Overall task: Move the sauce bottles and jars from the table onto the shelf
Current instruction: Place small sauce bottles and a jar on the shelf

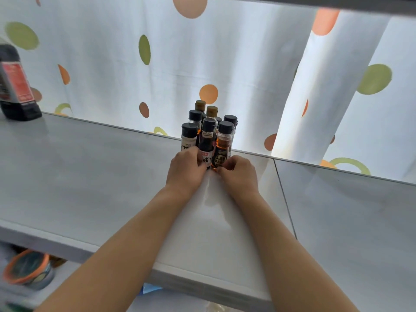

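Note:
Several small sauce bottles [208, 129] with black and tan caps stand bunched together at the back edge of the grey shelf [90, 176]. My left hand [185, 170] curls round the base of the dark bottle [206, 143] at the front of the bunch. Beside it, my right hand [239, 172] pinches the bottom of the amber bottle [223, 145]. Both forearms stretch over the shelf from below. A large dark bottle [15, 86] with a red label stands at the shelf's far left.
A white curtain [112, 64] with orange and green dots hangs right behind the shelf. A seam [284, 199] splits the shelf board right of my hands. Under the shelf at lower left sits a jar with an orange-rimmed lid [27, 269]. Another shelf edge runs along the top right.

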